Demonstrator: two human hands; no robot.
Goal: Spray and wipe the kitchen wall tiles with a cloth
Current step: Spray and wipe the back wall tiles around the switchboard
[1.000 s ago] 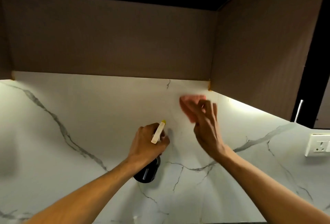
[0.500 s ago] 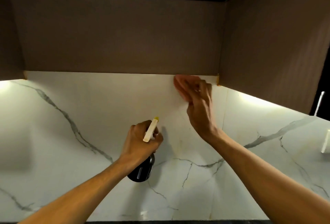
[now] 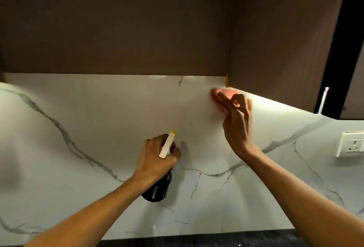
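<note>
Right hand [image 3: 238, 126] held pink cloth [image 3: 221, 95] against the wall tiles [image 3: 98, 128], top corner just under the cabinet [image 3: 118, 30]; fingers bunched, bent over it, blurred. Left hand [image 3: 157, 156] gripped dark spray bottle [image 3: 157, 189] lower down, fingers wrapped round its neck, nozzle toward tiles.

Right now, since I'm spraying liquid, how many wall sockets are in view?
1: the wall socket sits on the tiles at the far right, cut off by the frame edge. Others may lie outside the view.

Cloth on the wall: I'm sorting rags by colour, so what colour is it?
Pink; the cloth shows best in the head view.
</note>
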